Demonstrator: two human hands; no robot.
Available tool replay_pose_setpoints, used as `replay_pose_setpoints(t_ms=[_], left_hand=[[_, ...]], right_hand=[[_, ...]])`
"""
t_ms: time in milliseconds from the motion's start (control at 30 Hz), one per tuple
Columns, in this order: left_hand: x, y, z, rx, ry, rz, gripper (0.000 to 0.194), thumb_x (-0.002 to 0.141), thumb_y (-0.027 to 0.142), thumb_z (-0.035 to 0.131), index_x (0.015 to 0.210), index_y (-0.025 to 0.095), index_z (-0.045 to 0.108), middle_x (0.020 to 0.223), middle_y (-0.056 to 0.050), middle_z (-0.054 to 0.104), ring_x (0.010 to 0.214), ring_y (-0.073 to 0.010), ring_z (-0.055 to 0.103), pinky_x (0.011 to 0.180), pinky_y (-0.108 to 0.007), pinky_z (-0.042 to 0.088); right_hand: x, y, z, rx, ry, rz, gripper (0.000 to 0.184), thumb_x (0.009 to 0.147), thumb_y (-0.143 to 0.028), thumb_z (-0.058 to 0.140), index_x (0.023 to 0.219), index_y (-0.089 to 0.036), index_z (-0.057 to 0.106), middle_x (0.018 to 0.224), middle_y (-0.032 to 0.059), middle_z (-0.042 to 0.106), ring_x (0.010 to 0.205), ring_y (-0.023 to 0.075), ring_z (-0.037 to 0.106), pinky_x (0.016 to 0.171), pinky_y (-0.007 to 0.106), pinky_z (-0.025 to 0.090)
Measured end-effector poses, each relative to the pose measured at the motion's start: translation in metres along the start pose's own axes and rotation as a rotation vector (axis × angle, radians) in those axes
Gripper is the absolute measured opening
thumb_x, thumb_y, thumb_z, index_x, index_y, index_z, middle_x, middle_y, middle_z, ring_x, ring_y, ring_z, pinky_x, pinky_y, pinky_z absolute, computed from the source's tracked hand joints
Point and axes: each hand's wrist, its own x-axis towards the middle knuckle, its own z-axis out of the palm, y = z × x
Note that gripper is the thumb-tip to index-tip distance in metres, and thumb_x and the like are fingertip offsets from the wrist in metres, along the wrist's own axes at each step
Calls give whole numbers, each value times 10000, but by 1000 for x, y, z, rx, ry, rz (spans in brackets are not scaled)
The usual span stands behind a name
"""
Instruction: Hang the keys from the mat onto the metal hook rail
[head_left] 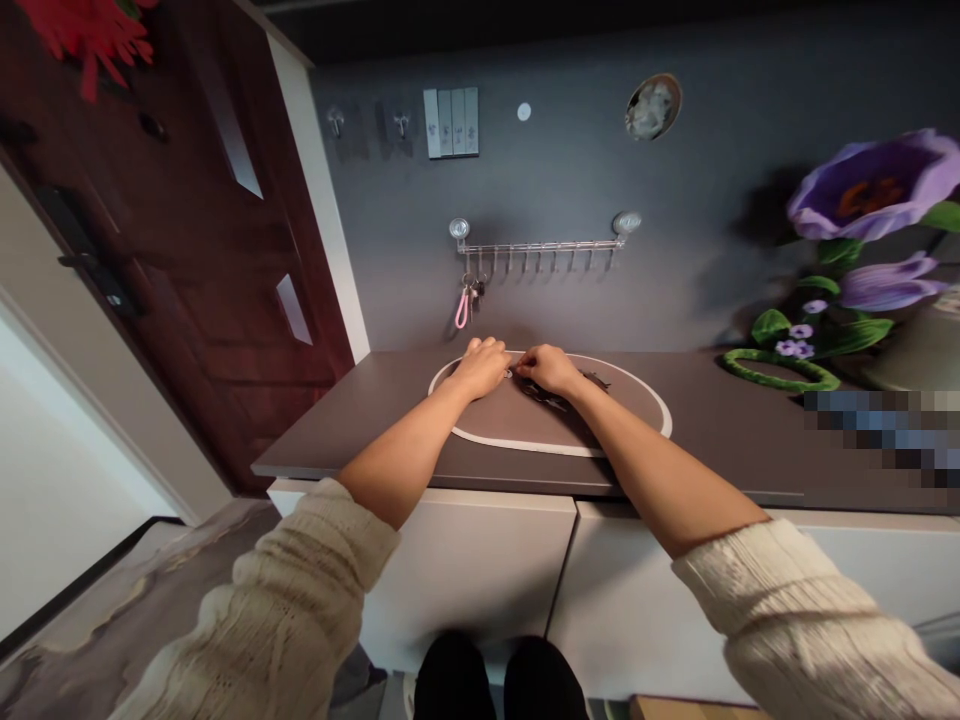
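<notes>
Handling dk obj. [547,401], oval mat [495,418], knit slvs [311,575]

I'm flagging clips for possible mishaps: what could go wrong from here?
The mat lies close to the front edge of the counter, so a strong pull might drag it over. The right hand partly covers a dark shape on the mat; if that is loose, which I cannot tell, it could get nudged. The pink loop hangs above the left hand, so raising that hand might brush it.
</notes>
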Motion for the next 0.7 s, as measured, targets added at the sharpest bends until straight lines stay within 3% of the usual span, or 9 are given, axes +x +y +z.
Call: replay_pose_setpoints(t_ms=[167,467,600,700], left_hand=[[-6,-3,-7,-29,-16,-32,221,792,200,409,790,142,622,904,-115,576,943,-239,463,820,-383,299],[-5,-12,-13,-288,58,-216,150,720,234,492,672,180,624,838,-58,599,912,-212,493,820,-360,330],[-2,-14,-13,-505,97,-296,114,670,245,538,644,165,615,799,-42,611,817,-181,525,764,-318,361],[-2,-14,-15,-813,110,-346,105,655,236,544,646,149,602,698,-22,602,685,-138,526,690,-275,382]], right_hand=[[1,0,0,6,0,-5,178,726,-225,574,836,-174,704,855,63,691,785,161,609,661,206,391],[0,0,0,-21,3,-3,207,738,-221,547,864,-164,701,859,76,689,796,160,609,665,199,392],[0,0,-1,-5,9,-1,205,735,-230,545,852,-164,699,837,73,687,770,158,603,652,203,389],[0,0,-2,69,14,-4,178,729,-224,550,819,-167,693,822,59,683,756,146,594,649,204,384]])
